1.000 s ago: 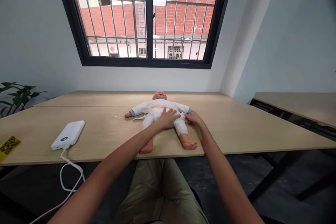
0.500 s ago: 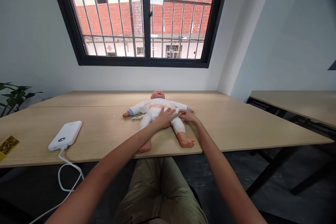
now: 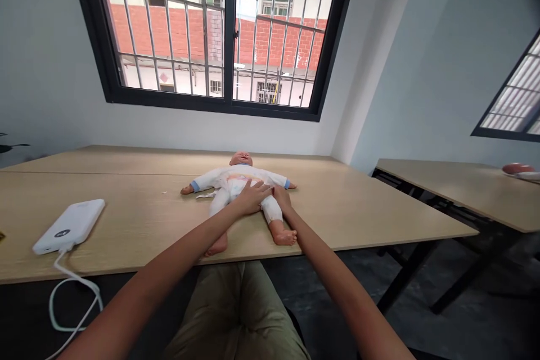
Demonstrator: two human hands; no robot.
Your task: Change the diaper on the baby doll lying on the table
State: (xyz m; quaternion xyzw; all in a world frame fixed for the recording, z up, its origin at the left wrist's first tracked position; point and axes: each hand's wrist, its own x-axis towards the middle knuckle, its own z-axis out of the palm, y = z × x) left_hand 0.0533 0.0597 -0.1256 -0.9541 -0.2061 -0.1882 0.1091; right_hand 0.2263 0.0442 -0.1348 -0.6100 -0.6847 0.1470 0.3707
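A baby doll in a white outfit with blue cuffs lies on its back, head toward the window and bare feet toward me. My left hand rests across its lower belly and hip, fingers stretched out and pointing right. At the doll's hip on the right, my right hand has its fingers bent in against the white clothing, close to my left fingertips. What those bent fingers hold, if anything, is hidden. A white strip of cloth sticks out beside the doll's waist on the left.
The doll lies on a light wooden table. To the left is a white power bank with a white cable hanging over the front edge. A second table stands at the right. A barred window is ahead.
The view has turned to the right, so everything sits further left. My right hand's fingers have bent inward at the doll's hip. My left hand stays on the doll.
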